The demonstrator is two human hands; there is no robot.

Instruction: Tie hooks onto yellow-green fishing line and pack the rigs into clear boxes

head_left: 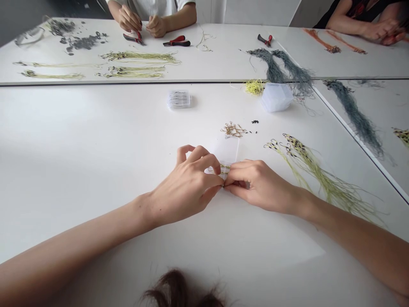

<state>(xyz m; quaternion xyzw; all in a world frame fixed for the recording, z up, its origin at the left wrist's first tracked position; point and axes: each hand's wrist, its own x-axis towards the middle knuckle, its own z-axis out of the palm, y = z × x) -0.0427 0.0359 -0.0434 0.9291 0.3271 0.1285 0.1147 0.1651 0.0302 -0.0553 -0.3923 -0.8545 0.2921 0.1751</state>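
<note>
My left hand (188, 185) and my right hand (257, 185) meet fingertip to fingertip over the white table (79, 162). Both are closed in a pinch on a small yellow-green line piece (224, 168), too small to make out fully. It lies at the near end of a clear flat plastic box (228, 150). Just beyond the box sits a small pile of gold hooks (233, 129) with a few tiny black beads (254, 122). To the right of my right hand lies a bundle of yellow-green rigged lines (315, 172).
A small clear case (179, 99), a clear plastic tub (276, 97) and a yellow line tangle (254, 87) sit further back. Grey line bundles (358, 119) lie right. Across the table another person's hands (140, 22) work near red pliers (177, 41); another person's arm (367, 25) is far right.
</note>
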